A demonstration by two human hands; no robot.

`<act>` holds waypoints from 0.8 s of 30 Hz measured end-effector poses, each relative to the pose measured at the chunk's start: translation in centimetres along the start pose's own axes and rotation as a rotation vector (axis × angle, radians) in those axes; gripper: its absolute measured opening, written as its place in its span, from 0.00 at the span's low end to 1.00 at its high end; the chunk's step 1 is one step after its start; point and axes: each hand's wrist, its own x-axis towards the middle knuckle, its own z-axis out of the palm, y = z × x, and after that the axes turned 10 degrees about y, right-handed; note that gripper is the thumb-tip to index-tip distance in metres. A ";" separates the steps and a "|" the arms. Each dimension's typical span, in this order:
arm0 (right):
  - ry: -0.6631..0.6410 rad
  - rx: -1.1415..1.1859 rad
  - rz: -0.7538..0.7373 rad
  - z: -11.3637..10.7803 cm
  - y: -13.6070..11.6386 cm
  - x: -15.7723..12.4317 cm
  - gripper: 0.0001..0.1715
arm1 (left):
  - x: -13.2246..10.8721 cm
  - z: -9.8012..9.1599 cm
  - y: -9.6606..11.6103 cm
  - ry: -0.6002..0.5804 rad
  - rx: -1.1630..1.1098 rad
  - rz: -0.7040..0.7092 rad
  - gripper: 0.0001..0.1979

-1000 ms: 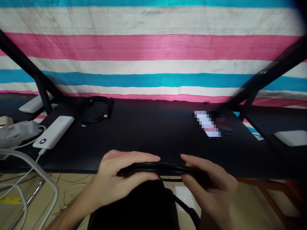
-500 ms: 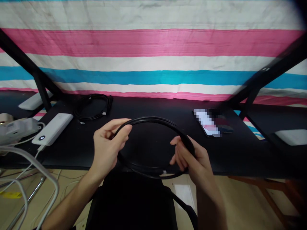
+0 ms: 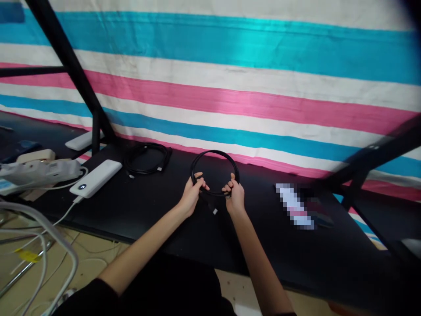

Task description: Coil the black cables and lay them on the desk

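A black cable wound into a round coil [image 3: 215, 154] stands upright on the black table [image 3: 158, 206], near its back edge. My left hand [image 3: 192, 193] grips the coil's lower left side with closed fingers. My right hand [image 3: 234, 195] grips its lower right side, fingers also closed. One plug end [image 3: 214, 211] of the cable hangs down between my hands. Both arms are stretched out over the table.
A second coiled black cable [image 3: 146, 157] lies to the left. A white power bank [image 3: 96, 178] with a white lead sits further left, beside a white power strip [image 3: 39, 172]. A phone [image 3: 296, 206] lies to the right. Black diagonal frame bars [image 3: 70, 66] rise on both sides.
Both hands have carried the coil away from me, from the table's near edge to its back, and the coil has gone from lying flat to standing upright. My head has shifted.
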 end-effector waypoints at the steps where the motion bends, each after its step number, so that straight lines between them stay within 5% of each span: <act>1: -0.013 -0.037 -0.012 0.3 0.3 0.6 0.15 | 1.0 -0.2 -0.3 0.024 0.036 0.017 0.19; 6: -0.090 -0.234 -0.028 0.4 1.1 2.4 0.19 | 4.6 -2.6 -0.8 0.090 0.348 0.124 0.23; 10: -0.106 -0.350 -0.047 0.0 1.7 2.3 0.20 | 3.7 -4.7 -0.3 0.073 0.614 0.312 0.28; 14: -0.099 -0.475 -0.102 -0.4 1.8 2.6 0.18 | 1.9 -6.9 1.6 -0.090 0.824 0.465 0.17; 18: -0.047 -0.649 -0.230 -1.1 1.5 3.6 0.13 | 1.6 -8.7 2.8 -0.341 1.317 0.664 0.15; 24: 0.069 -0.921 -0.404 -2.1 0.6 3.7 0.15 | 2.0 -8.4 1.5 -0.475 1.597 0.940 0.14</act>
